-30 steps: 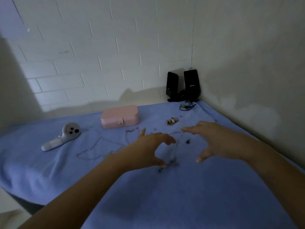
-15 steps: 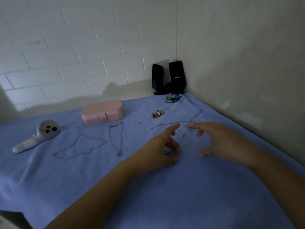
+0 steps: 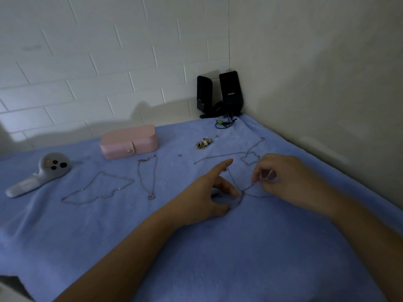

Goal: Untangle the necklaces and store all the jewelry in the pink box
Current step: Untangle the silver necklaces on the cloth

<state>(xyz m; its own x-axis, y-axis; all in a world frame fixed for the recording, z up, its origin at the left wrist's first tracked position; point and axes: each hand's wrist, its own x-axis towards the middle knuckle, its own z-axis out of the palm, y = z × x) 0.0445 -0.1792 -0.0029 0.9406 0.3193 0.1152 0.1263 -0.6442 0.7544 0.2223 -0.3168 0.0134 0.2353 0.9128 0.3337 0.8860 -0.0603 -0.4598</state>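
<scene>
Mostly, a soft blue fleece blanket (image 3: pixel 196 258) fills the view, spread over a flat surface in the corner of a white brick wall (image 3: pixel 109 62). Two bare forearms reach in from below. The left hand (image 3: pixel 207 192) lies low on the blanket with its forefinger straight and the other fingers bent toward the thumb, right where a loop of chain gathers — whether it pinches the chain or only pins it down cannot be told. The right hand (image 3: pixel 285 177) has its fingers curled, fingertips (image 3: pixel 257 179) nipping one strand and raising it slightly. Between and beyond the hands lie the tangled silver chains (image 3: pixel 246 164), loose ends trailing toward the far right corner.

At the back, left of centre, sits the rounded pink box (image 3: pixel 128 141) with a snap tab, its lid shut, well apart from the hands. A pair of black desktop speakers (image 3: pixel 226 94) stands in the corner. A pale grey handheld device (image 3: pixel 37 174) lies at far left. Two necklaces lie flat and separate: a wide-looped silver chain (image 3: pixel 98 188) and a narrow pendant necklace (image 3: pixel 150 177). A small heap of gold-toned jewelry (image 3: pixel 204 143) rests to the right of the box.

The chains look very light, limp and fine — likely to snag the fleece and to tighten if tugged. A fingertip hold close to the knot, teasing loops apart, seems safest.
</scene>
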